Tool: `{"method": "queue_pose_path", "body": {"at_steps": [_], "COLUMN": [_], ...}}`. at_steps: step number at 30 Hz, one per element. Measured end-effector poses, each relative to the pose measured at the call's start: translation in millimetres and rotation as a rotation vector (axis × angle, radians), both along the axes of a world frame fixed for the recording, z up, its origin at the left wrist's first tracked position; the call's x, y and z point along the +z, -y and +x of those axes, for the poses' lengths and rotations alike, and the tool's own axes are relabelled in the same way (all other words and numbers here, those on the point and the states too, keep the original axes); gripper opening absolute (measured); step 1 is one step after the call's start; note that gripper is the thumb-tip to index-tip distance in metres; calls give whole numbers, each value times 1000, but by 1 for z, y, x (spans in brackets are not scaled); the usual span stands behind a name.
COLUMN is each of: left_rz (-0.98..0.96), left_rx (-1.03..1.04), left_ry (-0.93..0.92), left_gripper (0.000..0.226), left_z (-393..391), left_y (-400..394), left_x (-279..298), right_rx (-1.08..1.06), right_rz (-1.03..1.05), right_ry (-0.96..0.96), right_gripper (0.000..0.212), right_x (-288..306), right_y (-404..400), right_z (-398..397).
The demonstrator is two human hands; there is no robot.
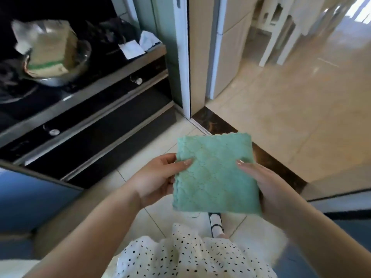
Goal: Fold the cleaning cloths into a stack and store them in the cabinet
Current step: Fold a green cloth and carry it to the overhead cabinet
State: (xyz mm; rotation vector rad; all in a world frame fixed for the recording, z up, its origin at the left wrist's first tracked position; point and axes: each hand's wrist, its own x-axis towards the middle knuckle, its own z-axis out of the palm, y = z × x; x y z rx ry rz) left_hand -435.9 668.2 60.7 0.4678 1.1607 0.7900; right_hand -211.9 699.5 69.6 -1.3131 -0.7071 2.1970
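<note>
Dress: white fabric with black dots [180, 255] fills the frame's bottom edge, directly below the grip; a black-and-white shoe [216, 223] shows on the floor tiles under the held item.
Cloth: green cleaning cloth [215, 173], folded to a near-square with scalloped edges, held flat in mid-air between both hands, over the floor and touching no surface.
Left hand: left hand [158, 177] pinches the cloth's left edge, thumb on top, other fingers hidden beneath.
Right hand: right hand [267, 185] grips the right edge, thumb lying on the upper face, palm cupped under the side.
Why held so: two opposite edges pinched probably keep the fold flat and aligned while it is carried or checked; this is a judgement.
Stack: whether one cloth or several lie in the fold cannot be told.
Left of the grip: dark stove front [96, 125] with two round knobs; a metal bowl [58, 75] holding a brownish packet sits on top.
Beyond the grip: white door frame [183, 57], then a glossy beige floor [291, 117].
Cabinet: none can be identified for certain.
Writing: nothing legible; the packet's green band is blurred.
</note>
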Motion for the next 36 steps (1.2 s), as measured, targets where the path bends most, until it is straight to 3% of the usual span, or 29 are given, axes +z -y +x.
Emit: {"method": "queue_pose_path", "body": {"at_steps": [7,18,27,33,36], "left_rz": [38,71,181,368,432], "left_rx": [239,682,815,841,856], "left_ry": [-32,-110,-284,-419,-487], "left_gripper": [42,36,40,29,33], "left_z": [-10,-81,-196,-297,-329], "left_y": [-64,-111,-160,-209,-230], "left_x": [13,41,73,150,182], "right_rx": [229,678,846,912,921], "right_rz": [-24,-46,73,317,288], "right_ry": [1,-56,-134,-112,-296], "right_gripper": [48,46,42,39,39], "right_x": [16,41,77,149,180], "right_y": [-119,-244,-309,-363,-386], "right_z": [-22,-148,-287,-402,-432]}}
